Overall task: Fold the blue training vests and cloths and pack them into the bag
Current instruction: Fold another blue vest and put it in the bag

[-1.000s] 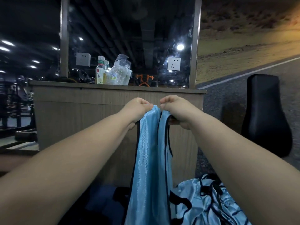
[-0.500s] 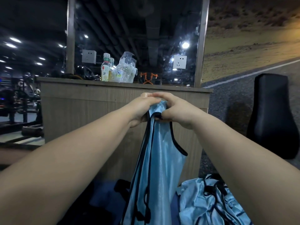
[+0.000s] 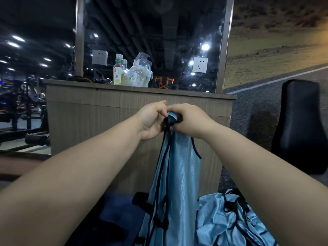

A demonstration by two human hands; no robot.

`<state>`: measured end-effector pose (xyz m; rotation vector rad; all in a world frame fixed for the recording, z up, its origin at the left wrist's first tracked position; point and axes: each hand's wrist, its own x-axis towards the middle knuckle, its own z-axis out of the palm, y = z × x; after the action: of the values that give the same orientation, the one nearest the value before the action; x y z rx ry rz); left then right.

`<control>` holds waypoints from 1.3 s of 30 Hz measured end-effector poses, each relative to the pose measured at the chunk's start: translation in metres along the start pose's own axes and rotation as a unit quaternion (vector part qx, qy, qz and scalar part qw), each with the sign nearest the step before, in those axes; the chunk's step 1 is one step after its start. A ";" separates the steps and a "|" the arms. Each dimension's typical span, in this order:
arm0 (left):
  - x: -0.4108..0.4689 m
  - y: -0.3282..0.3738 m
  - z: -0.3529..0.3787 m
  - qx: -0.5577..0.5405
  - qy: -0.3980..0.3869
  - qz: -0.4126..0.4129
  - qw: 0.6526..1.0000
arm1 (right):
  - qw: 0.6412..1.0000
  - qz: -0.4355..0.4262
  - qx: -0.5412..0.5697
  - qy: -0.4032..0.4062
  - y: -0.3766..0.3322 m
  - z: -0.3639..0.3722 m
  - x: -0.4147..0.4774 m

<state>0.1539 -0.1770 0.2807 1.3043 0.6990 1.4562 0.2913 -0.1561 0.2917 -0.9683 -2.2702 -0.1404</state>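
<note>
a wooden counter (image 3: 106, 110) bears a drink bottle (image 3: 118, 72) and a crumpled clear plastic bag (image 3: 140, 73) mid-top, side by side; crumpled blue vests (image 3: 221, 219) lie heaped before the counter's right end.

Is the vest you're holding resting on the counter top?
No, the blue vest hangs from the left hand and right hand in front of the counter, below its top.

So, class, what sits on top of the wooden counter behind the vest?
A drink bottle, a second bottle partly hidden behind it, crumpled clear plastic wrapping and a dark object at the left. What the plastic holds cannot be made out.
</note>
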 end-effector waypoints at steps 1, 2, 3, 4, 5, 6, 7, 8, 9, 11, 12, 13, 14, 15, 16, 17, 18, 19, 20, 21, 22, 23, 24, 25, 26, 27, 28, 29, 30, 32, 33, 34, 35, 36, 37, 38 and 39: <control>0.000 -0.001 0.000 -0.006 -0.003 0.002 1.000 | 1.000 -0.001 -0.023 0.020 -0.002 0.003 0.001; -0.001 -0.001 0.001 -0.016 -0.004 0.005 1.000 | 0.999 0.002 -0.027 0.041 -0.002 0.005 0.002; -0.001 0.000 0.001 -0.026 -0.003 0.009 1.000 | 0.998 0.005 -0.019 0.060 -0.002 0.006 0.002; -0.002 0.001 0.001 -0.037 -0.002 0.013 0.999 | 0.997 0.007 -0.009 0.075 -0.003 0.006 0.003; -0.003 0.002 0.002 -0.046 -0.004 0.016 0.999 | 0.996 0.008 -0.005 0.091 -0.003 0.007 0.003; -0.003 0.003 0.001 -0.058 -0.005 0.017 0.998 | 0.994 0.011 -0.004 0.107 -0.004 0.007 0.004; -0.004 0.004 0.000 -0.073 -0.005 0.018 0.997 | 0.992 0.018 -0.003 0.122 -0.005 0.007 0.005; -0.005 0.004 -0.002 -0.082 -0.007 0.022 0.996 | 0.991 0.027 -0.002 0.134 -0.005 0.006 0.005; -0.006 0.003 -0.003 -0.078 -0.012 0.028 0.996 | 0.989 0.038 -0.007 0.141 -0.006 0.005 0.005; -0.005 -0.002 -0.010 -0.018 -0.034 0.038 0.999 | 0.988 0.056 -0.022 0.146 -0.005 0.001 0.006; -0.004 -0.006 -0.015 0.028 -0.049 0.043 0.997 | 0.987 0.061 -0.026 0.148 -0.005 -0.001 0.007; -0.003 -0.011 -0.019 0.080 -0.058 0.046 0.994 | 0.986 0.065 -0.028 0.150 -0.004 -0.003 0.008; -0.003 -0.016 -0.021 0.141 -0.059 0.050 0.987 | 0.986 0.067 -0.030 0.152 -0.003 -0.004 0.009; -0.004 -0.020 -0.022 0.214 -0.048 0.056 0.974 | 0.985 0.070 -0.032 0.154 -0.002 -0.005 0.011; -0.004 -0.025 -0.022 0.292 -0.032 0.065 0.954 | 0.984 0.070 -0.033 0.158 0.000 -0.005 0.013; -0.005 -0.029 -0.021 0.359 -0.018 0.076 0.930 | 0.983 0.070 -0.033 0.164 0.001 -0.005 0.015; -0.005 -0.032 -0.020 0.405 -0.005 0.088 0.910 | 0.982 0.072 -0.031 0.171 0.003 -0.006 0.016; -0.005 -0.035 -0.018 0.432 0.002 0.096 0.897 | 0.981 0.078 -0.025 0.176 0.004 -0.007 0.016; -0.004 -0.036 -0.018 0.447 0.007 0.101 0.889 | 0.980 0.088 -0.016 0.176 0.005 -0.008 0.017; -0.004 -0.038 -0.018 0.455 0.007 0.104 0.884 | 0.980 0.098 -0.003 0.175 0.005 -0.010 0.017; -0.003 -0.039 -0.019 0.461 0.004 0.106 0.881 | 0.979 0.106 0.015 0.174 0.006 -0.012 0.016; -0.004 -0.040 -0.020 0.465 -0.002 0.106 0.879 | 0.978 0.111 0.035 0.174 0.006 -0.014 0.016; -0.004 -0.042 -0.020 0.468 -0.006 0.105 0.878 | 0.977 0.115 0.053 0.174 0.006 -0.016 0.015; -0.004 -0.042 -0.021 0.467 -0.008 0.102 0.878 | 0.975 0.116 0.066 0.176 0.007 -0.017 0.014; -0.004 -0.043 -0.023 0.461 -0.010 0.097 0.882 | 0.974 0.117 0.075 0.177 0.008 -0.018 0.014; -0.005 -0.045 -0.024 0.448 -0.012 0.091 0.889 | 0.973 0.117 0.084 0.178 0.009 -0.019 0.013; -0.005 -0.046 -0.025 0.438 -0.012 0.087 0.895 | 0.972 0.114 0.094 0.180 0.009 -0.019 0.013; -0.005 -0.047 -0.026 0.437 -0.010 0.088 0.895 | 0.972 0.110 0.104 0.182 0.009 -0.019 0.013; -0.004 -0.048 -0.027 0.442 -0.008 0.091 0.892 | 0.971 0.105 0.113 0.183 0.010 -0.020 0.013; -0.004 -0.050 -0.028 0.462 0.003 0.099 0.882 | 0.972 0.091 0.114 0.186 0.009 -0.021 0.012; -0.005 -0.050 -0.028 0.475 0.011 0.102 0.874 | 0.973 0.084 0.107 0.187 0.007 -0.022 0.012; -0.005 -0.050 -0.028 0.489 0.021 0.102 0.866 | 0.974 0.079 0.101 0.188 0.006 -0.023 0.012; -0.005 -0.051 -0.027 0.500 0.030 0.098 0.860 | 0.974 0.073 0.098 0.190 0.005 -0.024 0.011; -0.005 -0.052 -0.026 0.509 0.034 0.087 0.855 | 0.974 0.068 0.096 0.194 0.005 -0.026 0.011; -0.005 -0.053 -0.025 0.526 0.034 0.072 0.847 | 0.973 0.064 0.095 0.200 0.004 -0.028 0.011; -0.004 -0.054 -0.025 0.550 0.031 0.056 0.833 | 0.972 0.064 0.094 0.208 0.004 -0.032 0.011; -0.003 -0.055 -0.026 0.575 0.028 0.039 0.817 | 0.970 0.067 0.094 0.216 0.005 -0.036 0.011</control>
<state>0.1457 -0.1577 0.2238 2.1894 1.7344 1.0879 0.3078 -0.1580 0.3256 -0.8878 -1.7806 -0.0685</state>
